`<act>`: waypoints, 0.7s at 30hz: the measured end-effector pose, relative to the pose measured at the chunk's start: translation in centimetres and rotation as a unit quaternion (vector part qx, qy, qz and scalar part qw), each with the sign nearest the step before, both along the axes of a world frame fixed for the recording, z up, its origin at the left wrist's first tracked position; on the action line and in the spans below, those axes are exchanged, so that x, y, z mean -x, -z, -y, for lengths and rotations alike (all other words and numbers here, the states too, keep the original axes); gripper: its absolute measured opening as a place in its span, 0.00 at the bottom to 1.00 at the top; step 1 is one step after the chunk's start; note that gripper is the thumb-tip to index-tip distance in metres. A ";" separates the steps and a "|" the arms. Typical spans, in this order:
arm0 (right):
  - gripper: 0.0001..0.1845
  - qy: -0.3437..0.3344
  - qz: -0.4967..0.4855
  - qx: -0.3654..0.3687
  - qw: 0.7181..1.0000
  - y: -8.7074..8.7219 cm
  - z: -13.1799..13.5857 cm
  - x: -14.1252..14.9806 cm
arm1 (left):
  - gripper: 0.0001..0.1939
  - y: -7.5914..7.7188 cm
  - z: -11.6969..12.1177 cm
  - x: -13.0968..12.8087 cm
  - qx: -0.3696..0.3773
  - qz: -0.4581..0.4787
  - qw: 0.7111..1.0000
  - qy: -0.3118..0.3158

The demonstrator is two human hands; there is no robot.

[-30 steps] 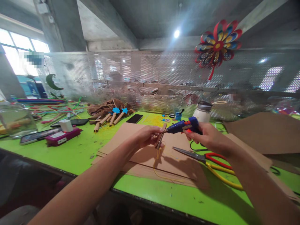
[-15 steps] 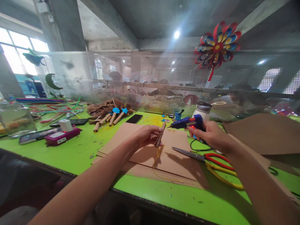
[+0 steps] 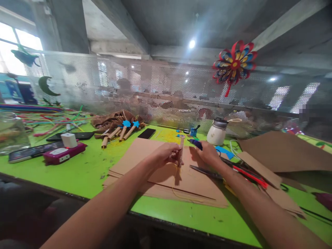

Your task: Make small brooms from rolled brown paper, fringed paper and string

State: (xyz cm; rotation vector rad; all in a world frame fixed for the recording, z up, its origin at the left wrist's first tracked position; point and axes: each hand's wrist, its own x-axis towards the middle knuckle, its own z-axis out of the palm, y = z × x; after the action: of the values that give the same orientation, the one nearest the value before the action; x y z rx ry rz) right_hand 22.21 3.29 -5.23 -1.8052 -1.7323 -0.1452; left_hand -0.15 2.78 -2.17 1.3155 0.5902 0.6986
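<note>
My left hand (image 3: 169, 153) pinches a narrow folded brown paper strip (image 3: 181, 152) held upright over a stack of brown paper sheets (image 3: 150, 174). A yellow string (image 3: 174, 190) trails beneath the strip onto the sheets. To the right, my right hand (image 3: 210, 154) is closed around a dark blue glue gun (image 3: 196, 143); the nozzle points left toward the strip, without touching it, and much of the gun is hidden by the hand. Large scissors (image 3: 204, 171) with red and yellow handles lie under my right forearm, partly covered.
Brown paper bundles with blue cutouts (image 3: 126, 123) lie at the back left, near a black phone (image 3: 146, 133). A purple power strip (image 3: 64, 154) sits farther left. Behind my right hand stand a white bottle (image 3: 216, 133) and a small blue jar (image 3: 193, 131). Large brown paper (image 3: 285, 152) lies right.
My right hand has lowered and moved left with the glue gun, now over the scissors. My left hand has turned the paper strip more upright. The view has shifted slightly right.
</note>
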 end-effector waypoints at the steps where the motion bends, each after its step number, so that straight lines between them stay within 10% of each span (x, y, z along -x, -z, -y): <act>1: 0.15 -0.013 0.011 0.008 1.000 0.1 -0.2 0.3 | 0.05 0.0 0.0 0.0 -0.004 0.001 1.000 0.001; 12: 0.13 -0.109 -0.068 0.076 0.989 -2.5 3.3 2.1 | 0.08 -0.1 0.6 -0.8 -0.073 -0.066 0.992 -0.078; 16: 0.18 -0.237 -0.268 0.132 0.924 -3.4 5.4 4.8 | 0.08 0.1 0.6 -1.1 -0.083 -0.080 0.989 -0.096; 21: 0.18 -0.218 -0.316 0.146 0.912 -3.5 6.3 6.5 | 0.08 0.1 0.7 -1.1 -0.095 -0.079 0.989 -0.085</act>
State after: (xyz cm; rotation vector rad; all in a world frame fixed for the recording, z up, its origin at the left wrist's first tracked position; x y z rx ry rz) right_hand 15.75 -3.03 -1.69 -1.3725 -1.6590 0.8322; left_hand 0.93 2.09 -2.22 1.5186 0.7861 0.8100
